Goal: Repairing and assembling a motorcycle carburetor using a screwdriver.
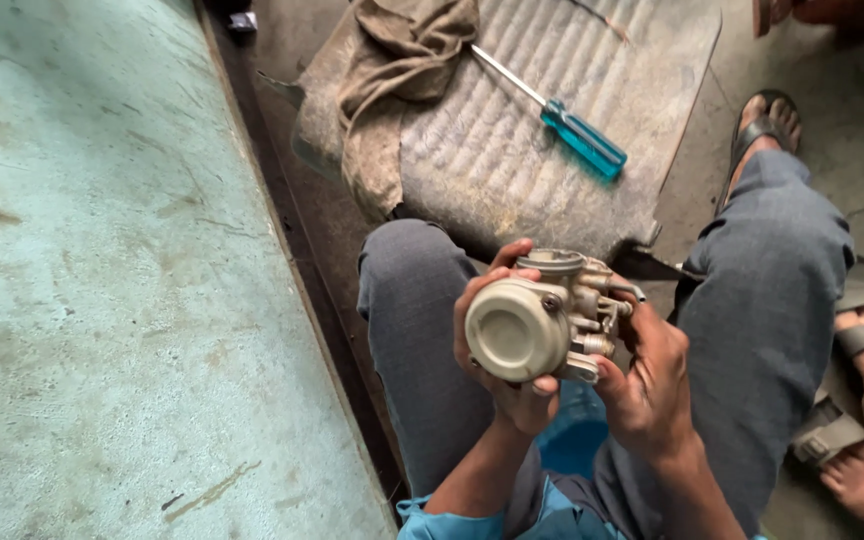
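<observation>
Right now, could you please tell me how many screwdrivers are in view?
1: a blue-handled screwdriver lying on the ribbed mat, right of the rag. Others may be hidden under the rag.

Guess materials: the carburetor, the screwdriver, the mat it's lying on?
Carburetor: looks like cast metal, dull beige-grey and matte, with small screws and brass-toned fittings. Screwdriver: bright steel shaft, translucent blue handle, probably plastic. Mat: ribbed, grey and dusty, likely rubber, though the look leaves it open.

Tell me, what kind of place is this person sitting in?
Probably a small repair workshop, set on the floor. Both hands, left hand and right hand, hold a metal carburetor. A blue-handled screwdriver and dirty rag lie on a worn mat.
</observation>
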